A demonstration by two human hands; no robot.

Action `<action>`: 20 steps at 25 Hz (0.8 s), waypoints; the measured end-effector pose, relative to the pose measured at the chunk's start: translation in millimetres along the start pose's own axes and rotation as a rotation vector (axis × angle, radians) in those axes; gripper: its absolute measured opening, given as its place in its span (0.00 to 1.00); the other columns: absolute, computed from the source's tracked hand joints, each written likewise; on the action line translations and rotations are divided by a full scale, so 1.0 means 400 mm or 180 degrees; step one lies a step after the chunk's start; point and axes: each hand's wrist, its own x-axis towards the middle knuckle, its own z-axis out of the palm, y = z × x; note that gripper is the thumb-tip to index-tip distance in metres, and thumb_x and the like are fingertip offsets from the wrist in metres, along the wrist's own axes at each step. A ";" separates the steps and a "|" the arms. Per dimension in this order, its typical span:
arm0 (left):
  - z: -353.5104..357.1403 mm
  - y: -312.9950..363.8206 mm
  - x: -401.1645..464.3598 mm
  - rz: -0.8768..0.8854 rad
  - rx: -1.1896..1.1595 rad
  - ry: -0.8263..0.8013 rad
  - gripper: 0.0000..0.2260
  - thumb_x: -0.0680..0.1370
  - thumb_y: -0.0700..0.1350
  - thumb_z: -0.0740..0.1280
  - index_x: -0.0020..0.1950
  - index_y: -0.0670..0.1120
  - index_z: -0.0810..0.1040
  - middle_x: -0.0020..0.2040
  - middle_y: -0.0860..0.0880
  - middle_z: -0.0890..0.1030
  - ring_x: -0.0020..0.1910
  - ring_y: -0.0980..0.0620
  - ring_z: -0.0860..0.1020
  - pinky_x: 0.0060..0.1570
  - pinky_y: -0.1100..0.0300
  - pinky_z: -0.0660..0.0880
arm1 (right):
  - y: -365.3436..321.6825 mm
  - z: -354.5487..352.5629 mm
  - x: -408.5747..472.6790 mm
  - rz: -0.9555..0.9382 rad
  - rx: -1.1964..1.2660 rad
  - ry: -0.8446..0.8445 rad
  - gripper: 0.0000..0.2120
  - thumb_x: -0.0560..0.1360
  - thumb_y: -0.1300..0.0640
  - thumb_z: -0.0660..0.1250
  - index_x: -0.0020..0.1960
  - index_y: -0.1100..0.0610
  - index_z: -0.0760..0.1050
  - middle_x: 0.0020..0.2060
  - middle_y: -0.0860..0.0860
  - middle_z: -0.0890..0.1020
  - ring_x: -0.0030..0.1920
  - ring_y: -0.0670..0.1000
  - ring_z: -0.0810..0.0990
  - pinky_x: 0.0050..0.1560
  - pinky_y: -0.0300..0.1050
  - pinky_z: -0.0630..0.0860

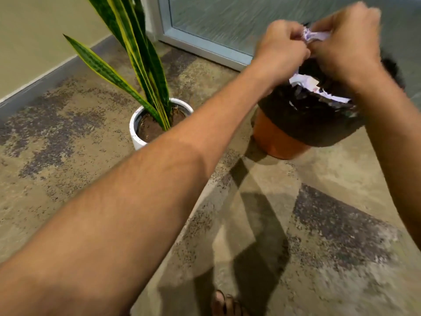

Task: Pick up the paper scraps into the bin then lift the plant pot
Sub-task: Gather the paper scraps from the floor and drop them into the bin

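Observation:
Both hands are raised over an orange bin (276, 142) lined with a black bag. My left hand (281, 45) and my right hand (348, 39) meet above its mouth and together pinch a crumpled white paper scrap (315, 35). More white paper scraps (305, 82) lie inside the bag below the hands. To the left, a white plant pot (136, 135) stands on the floor, filled with brown soil and holding a tall snake plant (136, 53) with green, yellow-edged leaves. My left forearm crosses in front of the pot's right side.
The floor is mottled brown and grey concrete. A frosted glass door (216, 21) with a pale frame stands behind the bin, and a beige wall with a grey skirting runs along the left. My sandalled foot (224, 304) shows at the bottom edge.

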 end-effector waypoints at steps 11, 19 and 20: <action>0.012 -0.203 -0.131 0.0515 0.0786 -0.0080 0.28 0.76 0.37 0.65 0.75 0.46 0.62 0.74 0.48 0.66 0.74 0.52 0.62 0.74 0.57 0.55 | 0.084 -0.006 -0.015 -0.0084 -0.0455 0.0209 0.12 0.76 0.59 0.67 0.58 0.59 0.81 0.53 0.58 0.84 0.56 0.58 0.81 0.62 0.51 0.75; -0.129 -0.606 -0.545 -0.1141 0.1116 0.0982 0.18 0.77 0.39 0.65 0.66 0.51 0.73 0.63 0.48 0.79 0.54 0.51 0.80 0.55 0.51 0.78 | -0.106 0.237 -0.314 -0.1800 0.0154 -0.1168 0.10 0.75 0.63 0.63 0.52 0.58 0.82 0.48 0.52 0.80 0.48 0.52 0.80 0.51 0.46 0.77; -0.148 -0.639 -0.589 -0.1348 0.1151 0.1070 0.18 0.77 0.38 0.65 0.66 0.51 0.74 0.62 0.47 0.79 0.53 0.50 0.80 0.54 0.50 0.79 | -0.120 0.290 -0.373 -0.1893 0.0160 -0.1679 0.10 0.76 0.61 0.62 0.52 0.58 0.81 0.48 0.53 0.80 0.49 0.52 0.79 0.52 0.49 0.77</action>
